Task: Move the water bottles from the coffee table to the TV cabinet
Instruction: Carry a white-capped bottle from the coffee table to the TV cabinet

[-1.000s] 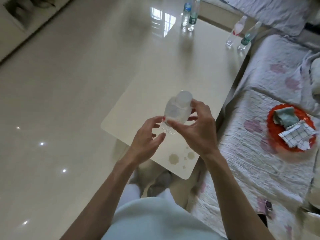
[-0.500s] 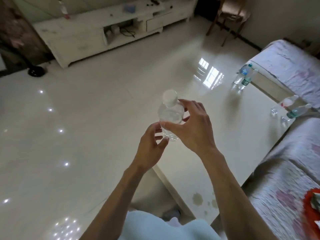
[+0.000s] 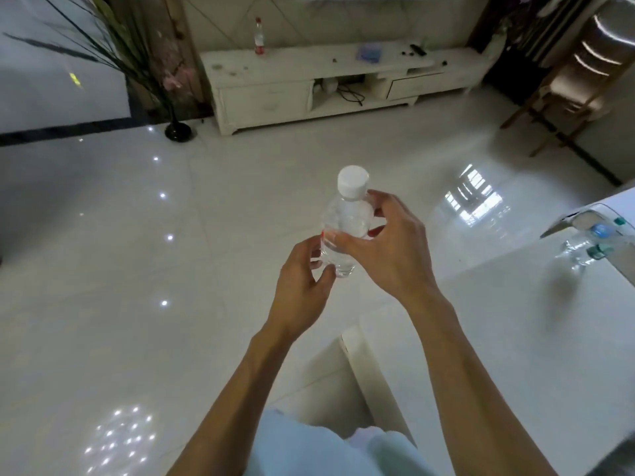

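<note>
I hold a clear water bottle (image 3: 345, 223) with a white cap upright in front of me, above the floor. My right hand (image 3: 388, 249) grips its body from the right. My left hand (image 3: 302, 280) touches its lower part from the left with thumb and fingertips. The white TV cabinet (image 3: 302, 84) stands across the room, with a red-labelled bottle (image 3: 258, 37) on its left end. Two more bottles (image 3: 589, 247) stand at the far end of the coffee table (image 3: 481, 331) on my right.
Glossy white floor (image 3: 171, 269) lies between me and the cabinet. A dark vase with long leaves (image 3: 177, 130) stands left of the cabinet. A wooden chair (image 3: 567, 84) is at the back right. A blue cloth (image 3: 369, 53) and small dark items lie on the cabinet top.
My view has swung up and left from the coffee table toward the TV cabinet. The bottle has risen off the table and stays between both hands.
</note>
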### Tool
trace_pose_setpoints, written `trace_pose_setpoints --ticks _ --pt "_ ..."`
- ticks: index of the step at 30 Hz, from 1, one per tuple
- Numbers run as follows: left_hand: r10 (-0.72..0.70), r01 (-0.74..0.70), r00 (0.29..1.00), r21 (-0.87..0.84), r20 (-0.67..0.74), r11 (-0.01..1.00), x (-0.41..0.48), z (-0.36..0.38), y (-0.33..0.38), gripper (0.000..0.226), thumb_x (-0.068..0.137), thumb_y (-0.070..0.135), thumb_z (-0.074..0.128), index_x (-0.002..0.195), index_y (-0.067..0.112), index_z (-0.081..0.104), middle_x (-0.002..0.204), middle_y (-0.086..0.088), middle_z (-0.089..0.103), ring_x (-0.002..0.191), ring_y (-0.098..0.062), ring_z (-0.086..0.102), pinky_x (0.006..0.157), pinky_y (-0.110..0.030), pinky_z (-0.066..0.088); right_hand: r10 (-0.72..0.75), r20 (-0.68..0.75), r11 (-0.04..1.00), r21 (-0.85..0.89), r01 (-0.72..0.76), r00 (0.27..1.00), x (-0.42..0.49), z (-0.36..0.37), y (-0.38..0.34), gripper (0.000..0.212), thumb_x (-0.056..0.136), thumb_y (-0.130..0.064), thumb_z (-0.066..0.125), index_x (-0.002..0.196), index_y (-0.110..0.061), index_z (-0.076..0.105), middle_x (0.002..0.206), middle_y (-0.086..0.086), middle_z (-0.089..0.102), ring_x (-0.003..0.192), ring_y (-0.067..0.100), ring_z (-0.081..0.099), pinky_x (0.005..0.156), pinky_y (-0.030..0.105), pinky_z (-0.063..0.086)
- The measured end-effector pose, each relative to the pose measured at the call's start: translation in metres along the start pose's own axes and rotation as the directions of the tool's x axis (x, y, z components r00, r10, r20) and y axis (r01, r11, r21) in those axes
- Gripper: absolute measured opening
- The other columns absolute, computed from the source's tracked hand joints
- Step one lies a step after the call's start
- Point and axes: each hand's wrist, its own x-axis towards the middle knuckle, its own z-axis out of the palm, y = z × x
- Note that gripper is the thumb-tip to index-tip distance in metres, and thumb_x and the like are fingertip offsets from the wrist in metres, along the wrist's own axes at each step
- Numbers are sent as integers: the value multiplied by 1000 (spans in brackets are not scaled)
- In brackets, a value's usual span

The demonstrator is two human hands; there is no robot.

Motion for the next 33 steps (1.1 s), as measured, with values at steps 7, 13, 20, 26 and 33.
trace_pose_setpoints --ticks 7,13,20,26,33 --pt "-43 41 990 -15 -138 999 49 -60 -23 39 93 31 56 131 23 52 129 3 60 110 -9 61 93 -21 50 -41 104 997 61 35 994 62 61 -38 72 65 -58 78 126 -30 51 114 -19 56 101 5 57 86 24 50" --pt "-91 91 971 -9 -220 996 112 -87 -44 39 93 26 57 131 21 53 127 3 61 109 -7 62 93 -22 51 -72 204 993 106 51 976 135 108 -44 71 66 -57 78 125 -30 51 120 -15 60 102 6 57 88 26 51" --pt "-143 144 947 -18 -288 989 229 -104 -48 34 93 18 55 128 17 56 124 0 63 109 -8 62 91 -19 49 -109 280 987 142 71 954 259 150 -43 71 64 -58 79 124 -32 52 117 -17 59 101 6 59 87 29 53" --pt "-164 174 927 -2 -337 985 324 -117 -44 35 94 18 55 129 18 53 127 3 60 109 -8 61 86 -11 46 -153 302 980 172 105 941 354 173 -50 70 66 -56 79 125 -31 52 119 -15 60 101 4 58 86 26 52" --pt "-169 187 919 17 -356 982 414 -147 -65 35 95 19 55 130 19 53 128 2 61 103 -3 59 75 3 43 -151 335 979 179 94 930 440 218 -62 71 67 -54 79 127 -29 52 121 -13 60 102 3 57 84 19 47"
